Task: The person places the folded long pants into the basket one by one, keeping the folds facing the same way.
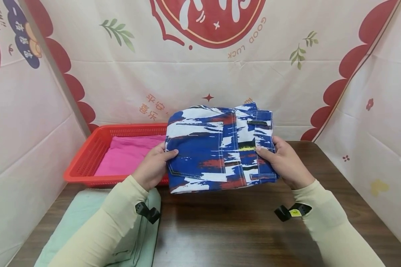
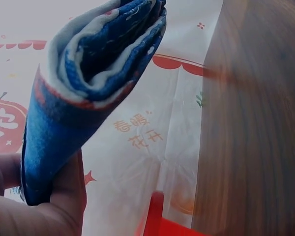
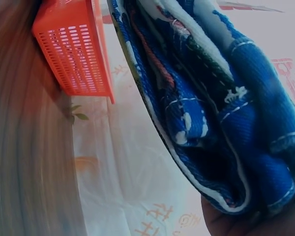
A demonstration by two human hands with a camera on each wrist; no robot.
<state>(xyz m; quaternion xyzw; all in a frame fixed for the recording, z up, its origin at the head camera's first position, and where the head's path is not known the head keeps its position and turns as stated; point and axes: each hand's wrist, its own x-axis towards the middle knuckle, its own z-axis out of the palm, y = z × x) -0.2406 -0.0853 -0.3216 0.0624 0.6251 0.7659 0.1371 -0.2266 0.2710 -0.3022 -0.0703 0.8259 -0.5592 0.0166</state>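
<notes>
A folded pair of trousers (image 1: 200, 155), patterned in blue, white and red with a stitched back pocket and belt loops, is held up over the table by both hands. The left hand (image 1: 153, 165) grips its left edge, thumb on the front face and fingers behind. On the opposite edge the right hand (image 1: 285, 161) pinches it the same way. Rolled layers of the trousers (image 2: 103, 73) show end-on in the left wrist view. From the right wrist, the waistband side of the trousers (image 3: 236, 113) appears as several stacked layers.
Behind the left hand stands a red plastic basket (image 1: 75, 167) with pink folded cloth (image 1: 127, 154) inside. Pale green folded cloth (image 1: 77, 211) lies at the front left, under the left forearm. Printed fabric walls (image 1: 200, 78) enclose the brown wooden table (image 1: 220, 230) at the back and sides.
</notes>
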